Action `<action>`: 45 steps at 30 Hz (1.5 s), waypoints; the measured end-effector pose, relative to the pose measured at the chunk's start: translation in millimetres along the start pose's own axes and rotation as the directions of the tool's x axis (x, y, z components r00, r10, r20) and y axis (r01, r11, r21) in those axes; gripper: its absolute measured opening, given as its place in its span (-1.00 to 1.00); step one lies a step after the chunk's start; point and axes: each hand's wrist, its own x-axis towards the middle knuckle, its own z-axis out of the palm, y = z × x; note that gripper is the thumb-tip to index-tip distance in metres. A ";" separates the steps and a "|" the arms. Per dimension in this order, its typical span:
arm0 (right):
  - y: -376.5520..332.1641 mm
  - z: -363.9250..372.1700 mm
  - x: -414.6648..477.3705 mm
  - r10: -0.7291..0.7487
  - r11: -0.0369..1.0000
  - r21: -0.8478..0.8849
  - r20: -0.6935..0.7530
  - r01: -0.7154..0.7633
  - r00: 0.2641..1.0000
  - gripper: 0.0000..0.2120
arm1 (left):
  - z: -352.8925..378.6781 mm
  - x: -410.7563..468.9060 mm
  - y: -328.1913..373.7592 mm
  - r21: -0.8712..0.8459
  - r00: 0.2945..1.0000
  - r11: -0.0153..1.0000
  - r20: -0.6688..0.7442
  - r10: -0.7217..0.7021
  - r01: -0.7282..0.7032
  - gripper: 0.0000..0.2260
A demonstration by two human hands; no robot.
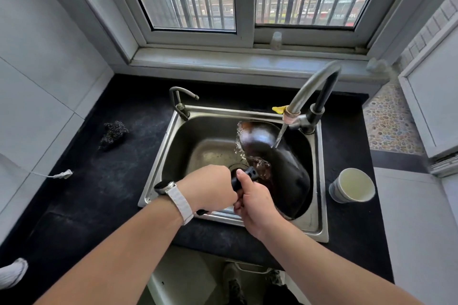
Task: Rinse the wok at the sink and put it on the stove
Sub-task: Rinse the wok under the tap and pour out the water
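Head view — both hands, left hand (213,187) and right hand (255,202), tilt wok (285,163) in sink (158,181).

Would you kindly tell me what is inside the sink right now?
The tilted wok, held by both hands, with water spilling over its rim. Part of the sink floor shows; the drain is mostly hidden behind the hands and wok.

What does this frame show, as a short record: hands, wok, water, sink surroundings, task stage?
hands: left hand and right hand both closed on the wok handle
wok: wok tilted in the sink
water: running from the tap, spilling over the wok's edge
surroundings: scrubber left, cup right
stage: rinsing; stove not in view
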 end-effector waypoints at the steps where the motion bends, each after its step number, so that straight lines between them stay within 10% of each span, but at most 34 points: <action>1: -0.7 -1.4 0.0 0.001 1.000 -0.005 0.003 -0.001 1.000 -0.68 | 0.7 1.2 0.9 0.009 1.000 1.000 -0.001 -0.004 0.004 -0.85; 21: 51.1 14.5 -11.1 -0.037 0.892 -0.444 0.118 0.086 0.992 -0.64 | 85.7 -41.0 -68.4 -0.406 0.990 0.910 -0.072 -0.120 0.081 -0.79; 33: 95.6 37.7 -10.9 -0.052 0.844 -0.523 0.138 0.117 0.989 -0.59 | 123.9 -61.1 -99.0 -0.261 0.970 0.953 -0.147 -0.195 0.153 -0.86; 45: 109.8 42.5 -12.6 -0.085 0.710 -0.694 0.082 0.118 0.993 -0.60 | 157.0 -60.3 -112.2 -0.512 0.948 0.830 -0.089 -0.307 0.221 -0.84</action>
